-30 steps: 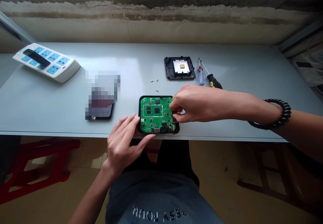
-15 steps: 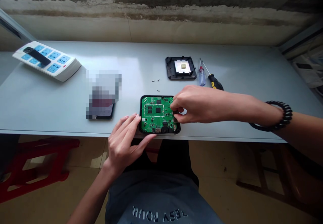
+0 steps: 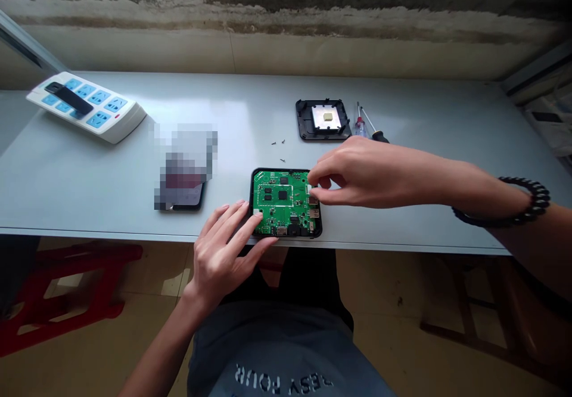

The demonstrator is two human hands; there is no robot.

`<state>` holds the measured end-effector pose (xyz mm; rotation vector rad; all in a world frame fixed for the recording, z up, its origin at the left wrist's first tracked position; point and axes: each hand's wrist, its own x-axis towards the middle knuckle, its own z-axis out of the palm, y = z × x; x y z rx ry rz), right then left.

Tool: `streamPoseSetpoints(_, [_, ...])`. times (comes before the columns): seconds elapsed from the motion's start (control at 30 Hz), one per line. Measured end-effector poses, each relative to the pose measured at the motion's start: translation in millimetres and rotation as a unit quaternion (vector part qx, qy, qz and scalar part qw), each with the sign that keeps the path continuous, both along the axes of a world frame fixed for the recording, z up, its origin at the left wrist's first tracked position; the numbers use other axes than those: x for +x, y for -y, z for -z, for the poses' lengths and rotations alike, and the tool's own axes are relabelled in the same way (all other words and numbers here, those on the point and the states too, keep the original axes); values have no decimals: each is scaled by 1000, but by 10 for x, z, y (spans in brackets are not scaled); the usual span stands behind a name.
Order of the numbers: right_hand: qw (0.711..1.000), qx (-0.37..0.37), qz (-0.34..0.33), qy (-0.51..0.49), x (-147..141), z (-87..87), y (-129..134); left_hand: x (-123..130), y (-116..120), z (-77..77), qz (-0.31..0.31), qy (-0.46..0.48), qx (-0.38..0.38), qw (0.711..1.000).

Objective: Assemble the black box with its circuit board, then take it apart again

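Note:
A green circuit board sits in a black plastic case near the table's front edge. My left hand is at the case's front left corner, fingers stretched out and apart. Its index fingertip rests on the board's corner, while the thumb touches the front side. At the right edge of the board, thumb and index finger of my right hand are closed in a pinch on the board's side, by the metal ports. The fingertips hide the exact contact point.
Several small screws lie behind the case. Farther back are a black cover with a metal plate and two screwdrivers, partly behind my right hand. To the left are a phone, partly blurred, and a white power strip with a black object on it.
My right hand has shifted slightly up along the board's right edge, uncovering a metal port. My left index finger has moved from the case's rim onto the board's corner.

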<state>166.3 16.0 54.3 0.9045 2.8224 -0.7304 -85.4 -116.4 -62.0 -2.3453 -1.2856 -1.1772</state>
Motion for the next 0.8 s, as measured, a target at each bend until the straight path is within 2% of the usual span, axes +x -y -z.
streamPoseSetpoints(0.27, [994, 38, 64, -77, -20, 52, -33, -10, 4, 6, 5, -2, -5, 1000])
streamPoseSetpoints(0.43, [990, 38, 100, -90, -79, 94, -69, -8, 7, 9, 3, 3, -6, 1000])
streamPoseSetpoints(0.63, [992, 44, 74, -92, -86, 116, -104, 2, 6, 0, 3, -4, -3, 1000])
streamPoseSetpoints(0.8, [997, 47, 35, -47, 19, 107, 11, -7, 14, 28, 4, 10, -6, 1000])
